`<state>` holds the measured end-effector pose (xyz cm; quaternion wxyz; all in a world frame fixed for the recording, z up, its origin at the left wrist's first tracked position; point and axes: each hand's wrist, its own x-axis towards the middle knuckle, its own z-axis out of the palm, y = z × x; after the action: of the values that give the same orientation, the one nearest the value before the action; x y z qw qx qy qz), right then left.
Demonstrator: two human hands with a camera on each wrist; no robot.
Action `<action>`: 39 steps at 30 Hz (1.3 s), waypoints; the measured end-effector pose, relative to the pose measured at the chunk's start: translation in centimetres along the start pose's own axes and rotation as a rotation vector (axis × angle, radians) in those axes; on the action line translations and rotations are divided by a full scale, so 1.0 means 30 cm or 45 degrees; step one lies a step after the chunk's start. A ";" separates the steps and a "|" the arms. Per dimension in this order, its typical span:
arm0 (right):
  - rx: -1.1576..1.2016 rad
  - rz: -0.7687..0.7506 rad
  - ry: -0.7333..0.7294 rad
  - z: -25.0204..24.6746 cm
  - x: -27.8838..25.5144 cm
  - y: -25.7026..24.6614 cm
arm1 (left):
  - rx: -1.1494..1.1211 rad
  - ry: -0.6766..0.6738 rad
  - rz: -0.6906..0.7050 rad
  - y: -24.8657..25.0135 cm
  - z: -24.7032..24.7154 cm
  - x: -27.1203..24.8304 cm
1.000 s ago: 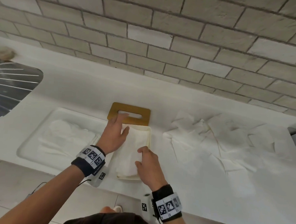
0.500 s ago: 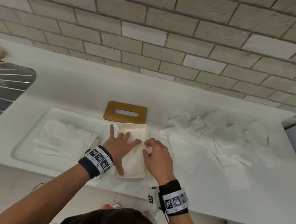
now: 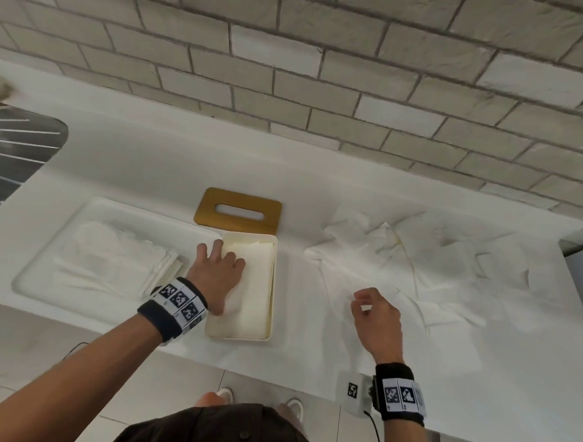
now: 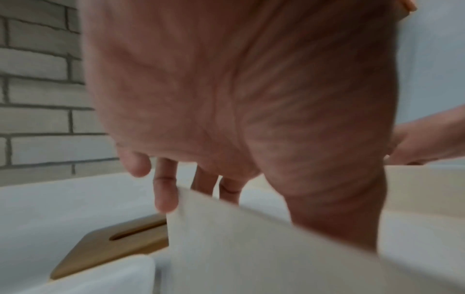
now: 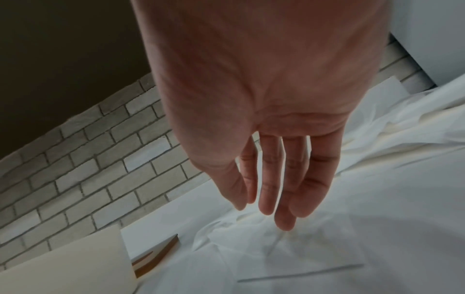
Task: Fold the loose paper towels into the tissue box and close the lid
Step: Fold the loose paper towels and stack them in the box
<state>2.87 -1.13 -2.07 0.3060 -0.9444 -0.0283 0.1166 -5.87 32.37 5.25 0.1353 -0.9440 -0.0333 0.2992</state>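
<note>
The cream tissue box (image 3: 273, 288) stands open on the white counter, with folded paper towels (image 3: 257, 280) inside. My left hand (image 3: 220, 255) presses flat on those towels along the box's left side; in the left wrist view its fingers (image 4: 164, 195) reach down behind the box wall (image 4: 251, 248). The wooden lid (image 3: 238, 210) with its slot lies flat just behind the box. My right hand (image 3: 363, 304) hovers empty, fingers (image 5: 266, 199) relaxed, over the loose paper towels (image 3: 417, 262) spread to the right of the box.
A shallow recess (image 3: 41, 267) in the counter left of the box holds a stack of folded towels (image 3: 117, 258). A metal sink (image 3: 10, 155) is at the far left. The brick wall (image 3: 325, 86) runs behind. The counter's front edge is just below my wrists.
My right hand has left the box and moved right over the loose towels. My left hand stays pressed on the towels in the box.
</note>
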 end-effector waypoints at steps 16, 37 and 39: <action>-0.301 0.362 -0.055 0.046 0.065 0.112 | -0.466 0.515 0.273 0.191 -0.129 -0.050; -0.669 -0.245 -0.316 -0.512 0.088 0.556 | -1.529 0.921 0.450 0.726 -0.382 0.135; -0.721 -0.274 -0.331 -0.499 0.116 0.608 | -1.531 0.922 0.455 0.721 -0.374 0.129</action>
<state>9.49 -24.05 -1.67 0.0356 -0.9608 -0.1981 0.1905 3.35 9.50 5.94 -0.4558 -0.8860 0.0097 -0.0848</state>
